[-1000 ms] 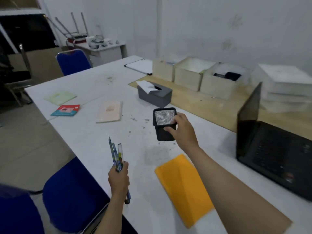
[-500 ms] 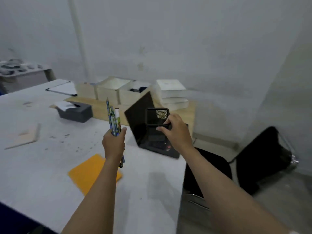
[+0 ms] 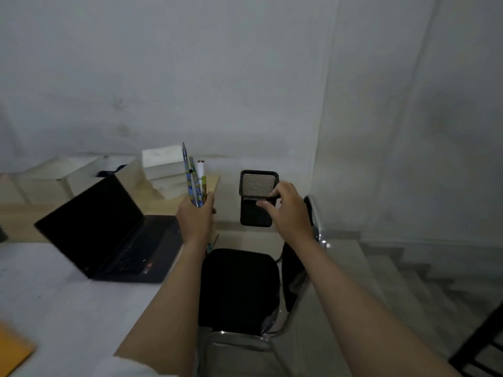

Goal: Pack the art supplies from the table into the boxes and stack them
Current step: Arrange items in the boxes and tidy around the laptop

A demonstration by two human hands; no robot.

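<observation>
— While both hands are up off the tabletop point(image 3: 68, 308), what have you got hold of?

— My left hand point(image 3: 194, 219) has its grip wrapped around a bunch of pencils point(image 3: 193, 183), held upright with the tips pointing up. My right hand point(image 3: 290, 206) pinches the near rim of a black mesh cup point(image 3: 257, 197), thumb on the front wall and fingers over the edge. The cup hangs in the air past the tabletop's end, above a black chair point(image 3: 239, 287). As far as I can see into it, it holds nothing.

— And the boxes?

— They sit at the far side of the tabletop, behind an open laptop point(image 3: 109, 229). I see open boxes point(image 3: 81, 172) on the left, one with something dark inside that I cannot make out. A short stack of white closed boxes point(image 3: 163, 170) stands just beside them, right behind the pencils.

— So how far along are we?

— Early to middle, I judge. Neither the pencils nor the cup is in a box yet. An orange sheet point(image 3: 13, 349) lies at the near left corner, unpacked. The open boxes want lids and stacking after that. Dropping the pencils into the cup first looks sensible, since the two are close together, then both go into an open box.
</observation>
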